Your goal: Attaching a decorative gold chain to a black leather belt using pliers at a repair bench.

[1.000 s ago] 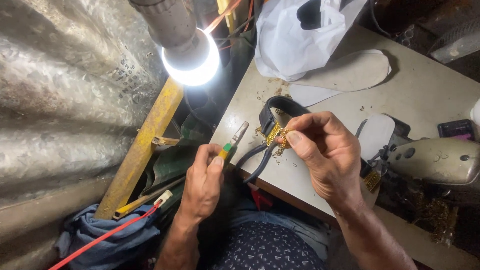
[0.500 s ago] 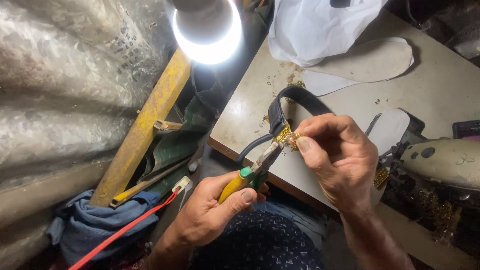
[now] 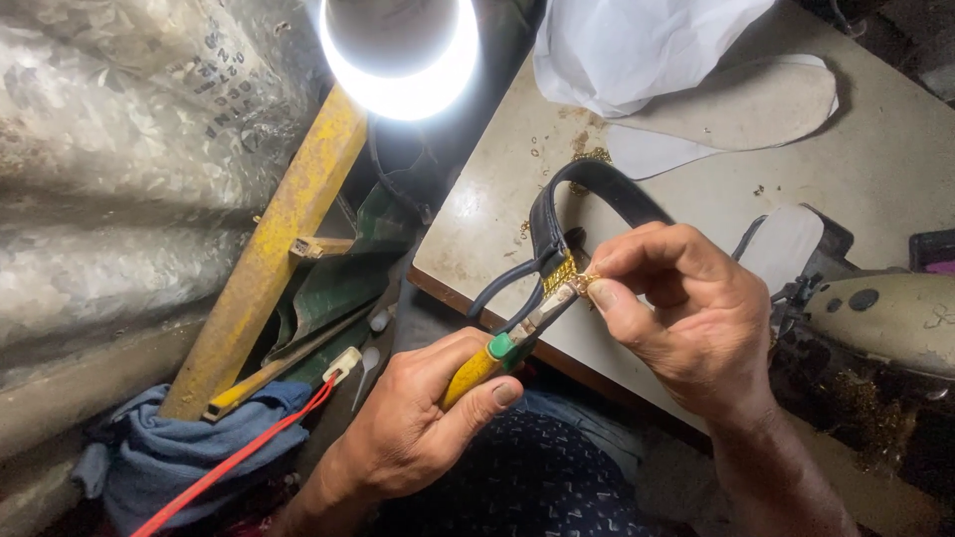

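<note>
The left hand (image 3: 418, 428), in the lower middle of the frame, is wrapping closed around the yellow handles of a pair of pliers (image 3: 502, 348), whose metal tips are reaching up to a small gold chain trim (image 3: 565, 270). The right hand (image 3: 686, 318), at centre right, is pinching that trim between thumb and forefinger, its grip nearly shut on the gold piece and the strap end behind it. The trim is sitting on a black strap (image 3: 587, 189) that is looping up over the near edge of the tabletop (image 3: 477, 209), with two thin black cords hanging from it toward the pliers.

The strap is looking light and bendy, holding its curve without being rigid; the chain trim is likely tiny, slippery and easy to deform, so a fingertip pinch right beside it, as the right hand is doing, seems the sound place to hold, with the plier tips taking only the metal.

In the upper middle of the frame a white bag (image 3: 637, 50) is lying crumpled; what is inside it cannot be told. Pale shoe insoles (image 3: 736, 104) are lying just beside it, and a bare lamp (image 3: 398, 55) is glaring at the top
</note>
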